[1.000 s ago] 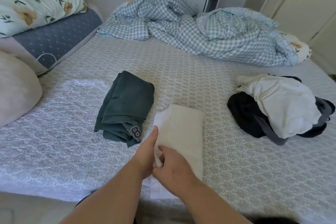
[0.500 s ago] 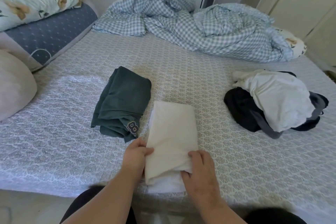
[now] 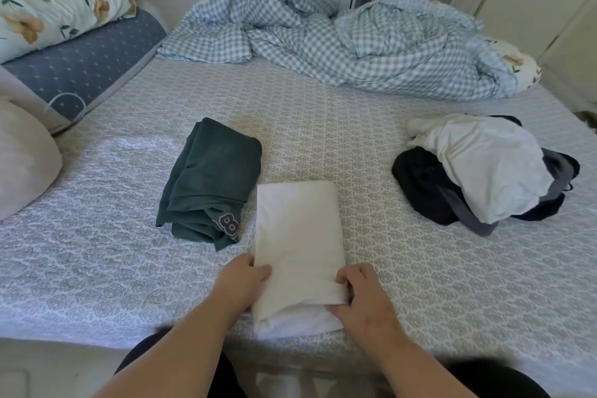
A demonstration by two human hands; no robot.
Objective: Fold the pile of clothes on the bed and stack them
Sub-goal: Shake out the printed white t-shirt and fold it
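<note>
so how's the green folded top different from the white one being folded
The green top is dark, with a number 8 patch, and lies untouched; the white top is plain and gripped at its near end by the left hand and right hand. The green one looks rumpled, the white one flatter. Both lie folded on the bed.

White garment (image 3: 298, 236), dark-green garment (image 3: 211, 181), gingham duvet (image 3: 355, 45)

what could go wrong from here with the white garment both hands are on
1. The white folded garment lies close to the near edge of the bed; its near end could slip off as the left hand and right hand lift it.
2. Loose layers show at that near end, so the fold may open when it is moved.
3. The green folded garment looks uneven, so a stack on it might lean.
</note>
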